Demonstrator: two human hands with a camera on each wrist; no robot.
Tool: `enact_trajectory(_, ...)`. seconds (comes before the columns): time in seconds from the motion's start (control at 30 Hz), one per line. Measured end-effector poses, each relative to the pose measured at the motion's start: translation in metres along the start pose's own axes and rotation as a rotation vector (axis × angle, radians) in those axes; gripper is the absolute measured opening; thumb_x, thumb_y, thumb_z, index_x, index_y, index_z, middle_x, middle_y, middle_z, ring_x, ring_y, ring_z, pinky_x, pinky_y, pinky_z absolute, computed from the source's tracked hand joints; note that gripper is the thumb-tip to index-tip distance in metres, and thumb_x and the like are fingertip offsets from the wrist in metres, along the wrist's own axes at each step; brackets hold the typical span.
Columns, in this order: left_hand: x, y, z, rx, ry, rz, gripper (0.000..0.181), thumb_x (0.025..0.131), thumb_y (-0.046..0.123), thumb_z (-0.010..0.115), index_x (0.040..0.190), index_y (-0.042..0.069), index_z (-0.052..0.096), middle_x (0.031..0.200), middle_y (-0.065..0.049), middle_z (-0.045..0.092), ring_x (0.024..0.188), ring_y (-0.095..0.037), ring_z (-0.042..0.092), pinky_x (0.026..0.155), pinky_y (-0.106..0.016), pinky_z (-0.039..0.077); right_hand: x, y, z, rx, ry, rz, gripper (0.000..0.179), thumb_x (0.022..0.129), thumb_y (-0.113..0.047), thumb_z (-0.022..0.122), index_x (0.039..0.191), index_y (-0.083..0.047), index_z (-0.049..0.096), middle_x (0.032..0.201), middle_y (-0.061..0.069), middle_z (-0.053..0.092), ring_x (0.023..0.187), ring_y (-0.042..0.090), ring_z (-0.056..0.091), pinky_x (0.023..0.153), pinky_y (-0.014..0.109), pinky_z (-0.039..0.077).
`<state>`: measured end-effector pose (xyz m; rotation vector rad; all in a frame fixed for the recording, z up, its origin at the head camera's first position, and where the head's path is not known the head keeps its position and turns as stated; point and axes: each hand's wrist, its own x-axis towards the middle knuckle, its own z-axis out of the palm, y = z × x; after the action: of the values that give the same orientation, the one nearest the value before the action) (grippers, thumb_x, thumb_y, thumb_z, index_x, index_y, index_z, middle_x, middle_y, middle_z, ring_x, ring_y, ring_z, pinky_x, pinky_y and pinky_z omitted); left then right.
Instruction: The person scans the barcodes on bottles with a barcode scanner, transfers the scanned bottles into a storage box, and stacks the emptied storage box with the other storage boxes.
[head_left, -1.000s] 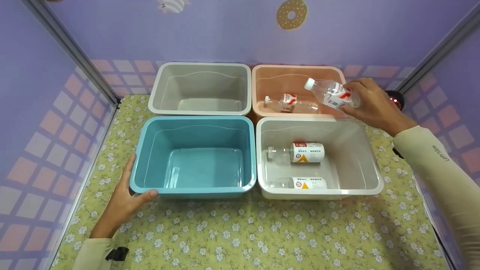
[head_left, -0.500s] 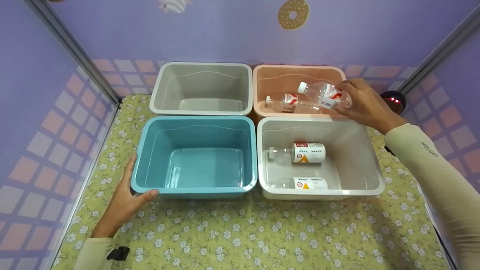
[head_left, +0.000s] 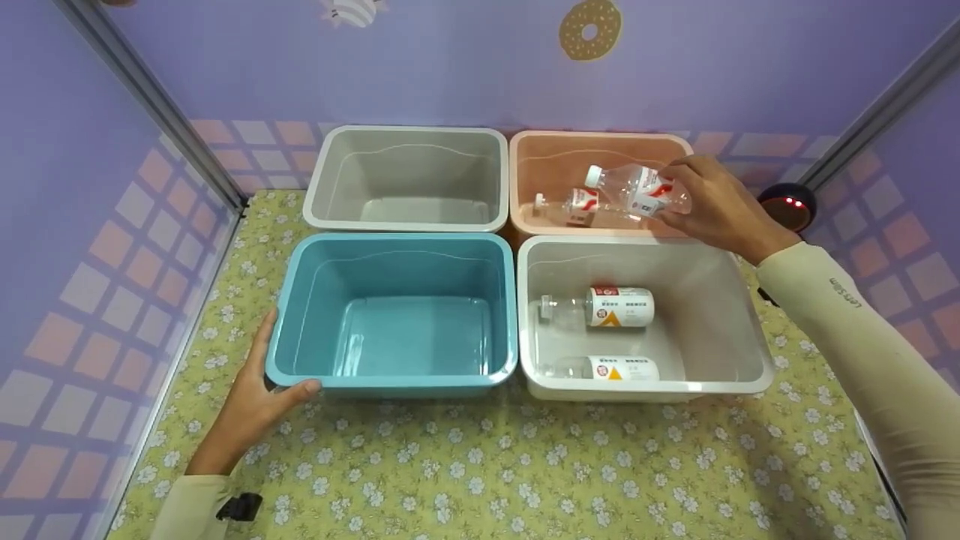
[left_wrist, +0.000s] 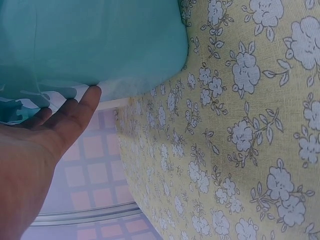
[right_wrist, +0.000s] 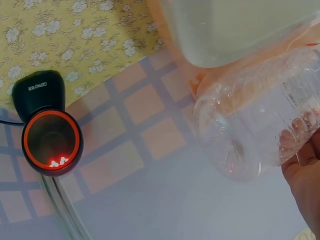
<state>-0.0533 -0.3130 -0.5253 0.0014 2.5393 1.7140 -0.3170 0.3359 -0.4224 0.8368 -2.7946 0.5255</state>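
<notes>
While your left hand [head_left: 251, 401] rests with relaxed fingers against the blue bin's [head_left: 397, 379] near corner, seemingly steadying it, your right hand [head_left: 712, 206] grips a clear bottle [head_left: 637, 187] by its base, cap tilted leftward, over the orange bin [head_left: 547, 161] holding another bottle [head_left: 574, 206].

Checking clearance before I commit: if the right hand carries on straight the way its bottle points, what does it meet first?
Probably the bottle lying in the pink tub. The right hand holds its bottle cap-first, left and slightly down, just above it; depth is unclear.
</notes>
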Motion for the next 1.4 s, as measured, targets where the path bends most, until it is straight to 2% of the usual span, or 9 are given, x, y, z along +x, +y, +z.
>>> enact_trajectory(0.13,0.000,-0.001,0.000,-0.003,0.001,-0.004,0.120,0.096,0.018,0.084,0.176,0.046,-0.001,0.181,-0.026,0.011,0.156,-0.058,0.034,0.118,-0.070,0.039,0.005,0.001,0.004,0.007,0.015,-0.036,0.056,0.089,-0.006,0.091,0.138,0.008,0.066,0.142,0.027,0.061,0.128,0.046,0.058,0.106,0.066,0.054)
enact_trajectory(0.3,0.000,-0.001,-0.001,0.005,-0.004,-0.015,0.122,0.095,0.020,0.085,0.175,0.049,-0.002,0.183,-0.021,0.004,0.159,-0.060,0.023,0.119,-0.082,0.028,0.010,0.003,0.009,0.011,0.070,-0.142,0.055,0.086,-0.003,0.092,0.132,0.011,0.066,0.135,0.028,0.064,0.124,0.048,0.059,0.104,0.066,0.052)
enact_trajectory(0.4,-0.001,-0.002,0.000,-0.003,-0.009,-0.015,0.121,0.096,0.019,0.084,0.175,0.050,-0.002,0.183,-0.020,0.003,0.160,-0.059,0.022,0.119,-0.083,0.027,0.013,0.004,0.013,0.023,0.100,-0.197,0.053,0.085,-0.002,0.093,0.128,0.012,0.067,0.133,0.028,0.064,0.120,0.048,0.061,0.101,0.066,0.053)
enact_trajectory(0.73,-0.004,0.001,0.001,-0.013,-0.010,-0.012,0.119,0.097,0.018,0.083,0.176,0.049,-0.001,0.182,-0.021,0.006,0.158,-0.059,0.028,0.119,-0.075,0.036,0.017,0.001,0.021,0.055,0.097,-0.207,0.052,0.084,0.004,0.092,0.129,0.010,0.066,0.139,0.024,0.059,0.116,0.042,0.063,0.099,0.063,0.056)
enact_trajectory(0.87,-0.004,0.001,0.001,-0.009,-0.010,-0.018,0.119,0.098,0.018,0.083,0.176,0.048,-0.002,0.181,-0.024,0.010,0.156,-0.057,0.033,0.118,-0.064,0.042,0.019,0.000,0.026,0.055,0.098,-0.210,0.052,0.084,0.003,0.093,0.128,0.009,0.066,0.134,0.026,0.059,0.116,0.042,0.061,0.100,0.063,0.058)
enact_trajectory(1.07,-0.003,0.000,0.001,-0.006,-0.014,-0.018,0.119,0.098,0.018,0.083,0.175,0.049,-0.001,0.181,-0.023,0.013,0.155,-0.055,0.038,0.110,-0.032,0.050,0.021,0.000,0.033,0.052,0.142,-0.269,0.052,0.083,0.004,0.093,0.125,0.012,0.065,0.127,0.032,0.061,0.121,0.049,0.057,0.099,0.061,0.057)
enact_trajectory(1.13,-0.003,0.000,0.001,-0.007,-0.015,-0.015,0.119,0.098,0.018,0.083,0.175,0.049,-0.001,0.181,-0.023,0.013,0.155,-0.055,0.037,0.112,-0.038,0.050,0.022,0.000,0.036,0.069,0.139,-0.280,0.051,0.084,0.005,0.092,0.125,0.013,0.064,0.127,0.033,0.061,0.120,0.050,0.057,0.098,0.061,0.056)
enact_trajectory(1.3,-0.004,-0.001,0.001,-0.002,-0.019,-0.010,0.118,0.099,0.019,0.082,0.175,0.049,-0.002,0.183,-0.020,0.006,0.158,-0.058,0.030,0.118,-0.070,0.040,0.024,-0.002,0.042,0.108,0.122,-0.290,0.051,0.086,0.004,0.091,0.126,0.015,0.063,0.126,0.033,0.063,0.116,0.049,0.060,0.097,0.061,0.055)
enact_trajectory(1.4,-0.005,-0.001,0.001,-0.002,-0.021,-0.014,0.117,0.099,0.020,0.082,0.175,0.049,-0.002,0.183,-0.020,0.005,0.158,-0.059,0.029,0.117,-0.075,0.039,0.026,-0.003,0.045,0.126,0.099,-0.281,0.053,0.086,0.002,0.092,0.128,0.015,0.062,0.129,0.034,0.063,0.120,0.049,0.061,0.101,0.062,0.055)
